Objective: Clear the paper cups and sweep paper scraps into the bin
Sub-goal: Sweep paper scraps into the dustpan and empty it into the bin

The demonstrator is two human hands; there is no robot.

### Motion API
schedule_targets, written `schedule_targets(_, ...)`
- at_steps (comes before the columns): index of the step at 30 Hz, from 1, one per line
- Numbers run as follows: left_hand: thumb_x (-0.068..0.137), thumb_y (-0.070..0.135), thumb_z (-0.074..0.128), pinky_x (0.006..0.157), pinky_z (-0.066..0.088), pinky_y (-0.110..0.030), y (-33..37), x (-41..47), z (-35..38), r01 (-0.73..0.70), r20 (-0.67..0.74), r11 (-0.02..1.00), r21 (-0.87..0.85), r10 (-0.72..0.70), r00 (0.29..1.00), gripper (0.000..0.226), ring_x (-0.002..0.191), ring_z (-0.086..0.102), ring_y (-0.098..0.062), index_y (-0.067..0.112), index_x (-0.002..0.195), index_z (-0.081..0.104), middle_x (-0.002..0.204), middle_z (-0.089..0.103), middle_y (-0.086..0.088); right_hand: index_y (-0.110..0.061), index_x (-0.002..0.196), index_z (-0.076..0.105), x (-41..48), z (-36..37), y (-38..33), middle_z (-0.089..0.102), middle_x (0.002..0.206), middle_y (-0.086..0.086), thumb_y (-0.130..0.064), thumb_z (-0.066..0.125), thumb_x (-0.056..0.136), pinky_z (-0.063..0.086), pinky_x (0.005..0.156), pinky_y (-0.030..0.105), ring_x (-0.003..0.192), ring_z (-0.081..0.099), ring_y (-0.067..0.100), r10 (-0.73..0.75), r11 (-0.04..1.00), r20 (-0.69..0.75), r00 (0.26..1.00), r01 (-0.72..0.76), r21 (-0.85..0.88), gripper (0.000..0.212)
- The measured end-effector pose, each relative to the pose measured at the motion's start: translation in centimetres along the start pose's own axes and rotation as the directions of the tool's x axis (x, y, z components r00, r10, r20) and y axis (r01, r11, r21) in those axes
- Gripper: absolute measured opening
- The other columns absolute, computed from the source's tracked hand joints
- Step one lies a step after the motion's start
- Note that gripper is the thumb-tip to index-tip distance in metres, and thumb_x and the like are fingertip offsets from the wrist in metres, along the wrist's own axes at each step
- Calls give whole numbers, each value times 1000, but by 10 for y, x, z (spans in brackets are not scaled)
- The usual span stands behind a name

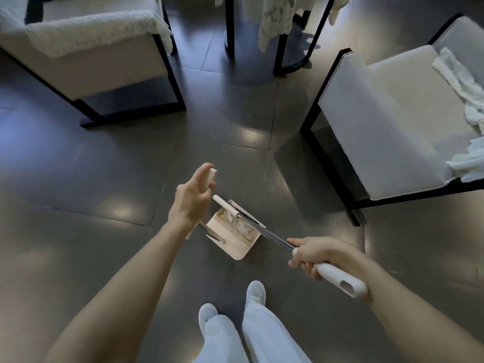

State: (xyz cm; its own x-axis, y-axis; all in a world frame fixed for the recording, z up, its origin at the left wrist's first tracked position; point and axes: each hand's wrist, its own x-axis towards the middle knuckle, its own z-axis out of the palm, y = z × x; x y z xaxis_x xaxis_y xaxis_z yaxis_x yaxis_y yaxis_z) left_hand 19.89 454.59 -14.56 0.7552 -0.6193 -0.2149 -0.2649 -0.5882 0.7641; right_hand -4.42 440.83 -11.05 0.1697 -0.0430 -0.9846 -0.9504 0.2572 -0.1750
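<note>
A cream dustpan (230, 242) with a comb edge hangs over the dark floor in front of my feet, with white paper scraps (235, 222) lying inside it. My left hand (192, 199) grips the top of the dustpan's upright handle (210, 175). My right hand (317, 254) grips the white handle of a broom (337, 280). Its metal shaft runs up-left to the broom head (222, 203) at the dustpan's far edge. No paper cups or bin are in view.
A cushioned armchair (86, 48) with a black frame stands at the back left, another armchair (398, 121) at the right, with white cloths on it. A black-legged table (277, 35) draped in white cloth stands behind. My two white shoes (255, 292) are below the dustpan.
</note>
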Motion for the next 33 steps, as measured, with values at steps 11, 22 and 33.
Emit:
schedule_targets(11,90,34,59,63,43,-26,-55,-21,-116,54,-413,992,-115,-97,906,30,60,56,-2,53,111,48,72,59,19,-32,135,36,-33,62,-120,35,42,-2,1,47,97,29,30,13,31,31,2,-115,991,77,990,120,-60,51)
schedule_targets(22,91,21,61,70,55,-51,-179,-22,-337,103,-675,938,-331,-311,669,32,63,54,-23,41,114,55,76,58,4,-28,139,34,-30,261,-335,37,40,-3,-1,51,96,30,29,12,29,33,3,-224,918,163,961,264,-296,53)
schedule_targets(33,92,21,62,69,56,-50,-315,5,-573,174,-743,937,-302,-345,573,28,68,59,-24,29,119,58,75,59,4,-24,127,44,-9,488,-557,43,48,-1,-2,58,92,33,29,14,34,38,3,-204,920,349,915,301,-251,45)
